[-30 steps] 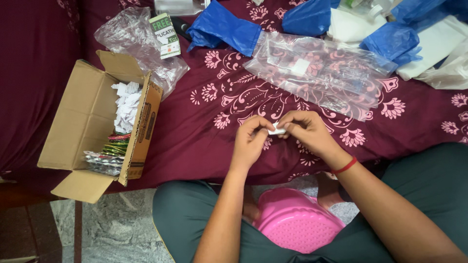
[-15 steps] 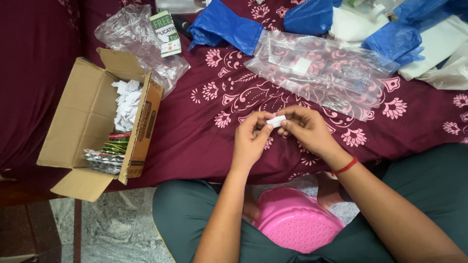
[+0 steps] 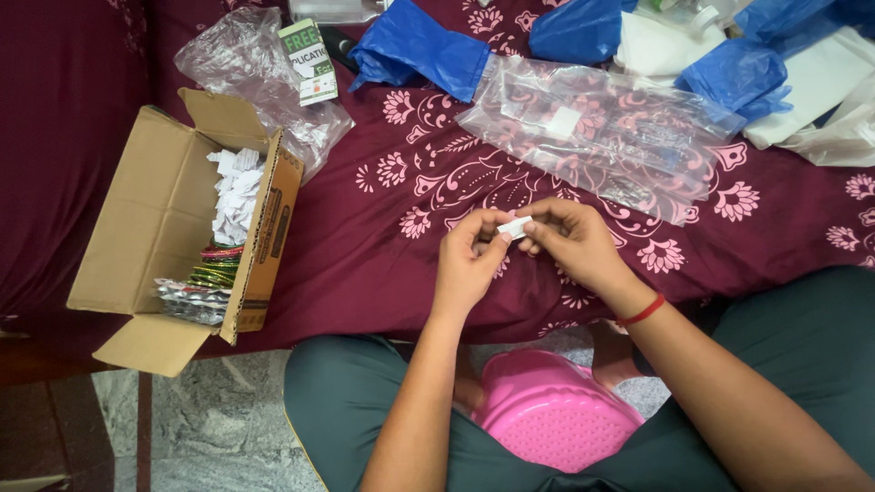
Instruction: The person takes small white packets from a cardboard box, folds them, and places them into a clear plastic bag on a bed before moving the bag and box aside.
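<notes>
Holding white slip (image 3: 515, 227), both hands; paper-filled cardboard box (image 3: 146, 228) nearby.

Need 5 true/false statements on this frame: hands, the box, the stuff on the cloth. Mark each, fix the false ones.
1. Both hands pinch a small white piece between their fingertips. True: the left hand and the right hand meet on it.
2. The cardboard box is closed. False: its flaps are open, with white paper scraps and bangles inside.
3. A red band is on the left wrist. False: it is on the right wrist.
4. A clear plastic bag lies on the maroon cloth beyond the hands. True.
5. The pink tub stands on the cloth. False: it sits low between the person's legs.
</notes>
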